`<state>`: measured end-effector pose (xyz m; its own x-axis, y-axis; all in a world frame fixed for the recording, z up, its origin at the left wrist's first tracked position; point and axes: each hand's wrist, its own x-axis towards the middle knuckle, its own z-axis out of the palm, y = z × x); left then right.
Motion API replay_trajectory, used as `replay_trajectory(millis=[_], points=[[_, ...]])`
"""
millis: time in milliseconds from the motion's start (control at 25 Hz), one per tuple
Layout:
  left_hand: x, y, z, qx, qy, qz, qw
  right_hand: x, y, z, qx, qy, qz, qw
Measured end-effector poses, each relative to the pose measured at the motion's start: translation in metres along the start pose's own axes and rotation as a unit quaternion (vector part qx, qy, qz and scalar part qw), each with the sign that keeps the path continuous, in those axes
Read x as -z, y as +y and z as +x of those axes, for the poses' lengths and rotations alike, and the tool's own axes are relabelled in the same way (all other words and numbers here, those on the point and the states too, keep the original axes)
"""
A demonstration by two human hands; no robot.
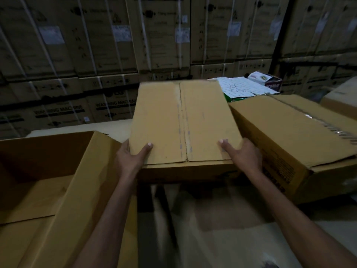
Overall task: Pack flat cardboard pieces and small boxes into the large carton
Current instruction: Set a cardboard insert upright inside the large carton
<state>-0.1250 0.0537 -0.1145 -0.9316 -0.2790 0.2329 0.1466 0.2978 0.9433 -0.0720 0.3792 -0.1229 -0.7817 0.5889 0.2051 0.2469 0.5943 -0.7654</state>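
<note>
The person is holding a small box (183, 120) at the centre of the view, one hand at each near corner. The left hand (133, 155) is gripping the corner at 7 o'clock on the lid, with its thumb lying flat on top and its fingers curling out of sight round the side wall. The right hand (244, 153) is mirroring it at 5 o'clock, thumb on the lid and fingers wrapping the right wall. The top flaps are lying closed and meeting in a centre seam. Whether the base is resting on anything I cannot tell, as the area beneath is blurring out.

The large carton (87, 171) is standing open at 8 o'clock from the box, with one raised flap leaning just beside the left wrist. A taped carton (289, 132) is sitting at 3 o'clock, close against the right hand. A white printed pack (241, 88) and a little printed box (266, 80) are lying at 1 o'clock, and strapped washing machine cartons (77, 45) are filling the background at 12 o'clock.

The box is looking stiff, dry and matt, so slipping seems unlikely, and its weight is not showing. The seam appears untaped, so I judge that the sides and bottom edges are the safer hold than the flaps. Swinging it toward 8 o'clock is likely going to mean lifting it clear of that raised flap.
</note>
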Motion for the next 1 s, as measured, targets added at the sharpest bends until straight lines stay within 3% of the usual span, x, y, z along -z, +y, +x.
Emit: replay_trajectory(millis=[240, 480, 760, 1000], points=[[0.064, 0.071, -0.034, -0.129, 0.056, -0.032, 0.990, 0.071, -0.076, -0.064, 0.092, 0.099, 0.101, 0.986], [0.155, 0.120, -0.069, -0.155, 0.122, 0.023, 0.980, 0.102, -0.123, -0.148, 0.125, 0.141, 0.129, 0.974], [0.297, 0.168, -0.109, -0.161, 0.174, 0.114, 0.965, 0.109, -0.184, -0.230, 0.165, 0.061, 0.162, 0.971], [0.406, 0.149, -0.144, -0.105, 0.229, 0.150, 0.956, 0.073, -0.239, -0.295, 0.187, -0.015, 0.164, 0.968]])
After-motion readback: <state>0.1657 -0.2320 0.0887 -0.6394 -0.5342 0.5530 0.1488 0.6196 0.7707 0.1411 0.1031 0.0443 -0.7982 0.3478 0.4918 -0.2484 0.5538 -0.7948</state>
